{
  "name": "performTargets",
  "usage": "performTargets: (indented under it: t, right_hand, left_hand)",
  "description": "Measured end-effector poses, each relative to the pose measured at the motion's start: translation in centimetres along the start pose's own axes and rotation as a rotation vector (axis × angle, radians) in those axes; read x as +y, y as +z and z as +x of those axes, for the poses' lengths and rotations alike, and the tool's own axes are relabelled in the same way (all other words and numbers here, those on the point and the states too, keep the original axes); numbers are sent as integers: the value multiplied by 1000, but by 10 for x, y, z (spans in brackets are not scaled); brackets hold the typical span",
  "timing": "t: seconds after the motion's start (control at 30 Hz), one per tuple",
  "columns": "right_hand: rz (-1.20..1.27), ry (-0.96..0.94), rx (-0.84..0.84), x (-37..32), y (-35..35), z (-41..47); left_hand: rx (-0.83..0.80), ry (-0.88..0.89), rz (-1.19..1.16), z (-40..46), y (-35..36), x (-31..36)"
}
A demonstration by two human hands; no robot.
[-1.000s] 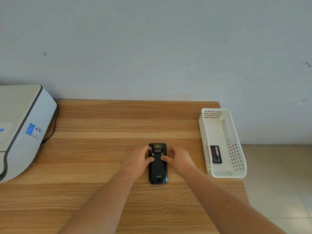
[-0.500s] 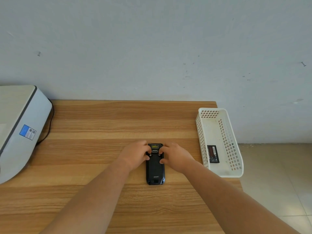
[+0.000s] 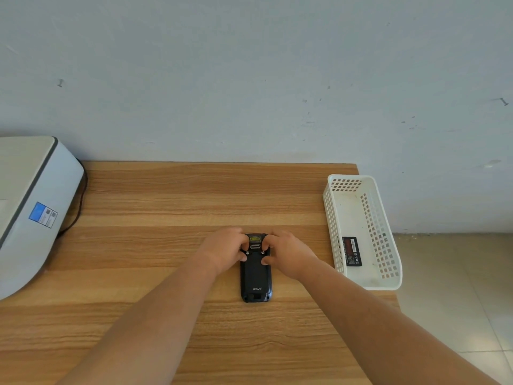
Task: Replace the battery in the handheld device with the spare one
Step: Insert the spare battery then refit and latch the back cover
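Black and lying face-down, the handheld device (image 3: 255, 276) sits lengthwise at the middle of the wooden tabletop (image 3: 172, 195), its back cover on and its lower end pointing toward the person. Both hands are curled over its far end. The left hand (image 3: 225, 250) wraps the upper left corner with its fingertips bent onto the back near the small latch there. The right hand (image 3: 288, 254) does the same at the upper right corner, thumb pressed on the cover. Neither hand lifts the device; it rests flat on the wood.

The spare battery (image 3: 351, 251), dark with a red label, lies flat on the floor of a white perforated basket (image 3: 333, 218). The basket stands along the tabletop's right edge, well apart from the device, and its near right corner overhangs the edge above the tiled floor (image 3: 458, 301).

A grey-white machine (image 3: 30, 207) with a blue sticker occupies the far left, a dark cable (image 3: 77, 209) looping behind it. Between that machine and the hands lies a broad stretch of bare wood, as does the strip behind the device up to the wall (image 3: 249, 79). The gap from right hand to basket is narrower.
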State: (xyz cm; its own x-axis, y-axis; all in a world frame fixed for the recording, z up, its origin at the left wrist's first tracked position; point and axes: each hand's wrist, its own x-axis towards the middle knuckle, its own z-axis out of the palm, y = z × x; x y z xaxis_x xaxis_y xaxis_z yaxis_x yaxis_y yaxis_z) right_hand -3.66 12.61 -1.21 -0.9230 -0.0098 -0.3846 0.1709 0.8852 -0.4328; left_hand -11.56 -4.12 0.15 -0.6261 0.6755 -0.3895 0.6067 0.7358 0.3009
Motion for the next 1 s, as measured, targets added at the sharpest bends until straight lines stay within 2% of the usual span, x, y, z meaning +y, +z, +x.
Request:
performTargets:
  t: [0.27,1.0]
  right_hand:
    - [71,-47,52,-3,3,-3]
    - [33,-108,-37,-1,-1,3]
  left_hand:
    - [51,1,-191,-11,5,-2]
    - [-31,6,-202,2,-3,5]
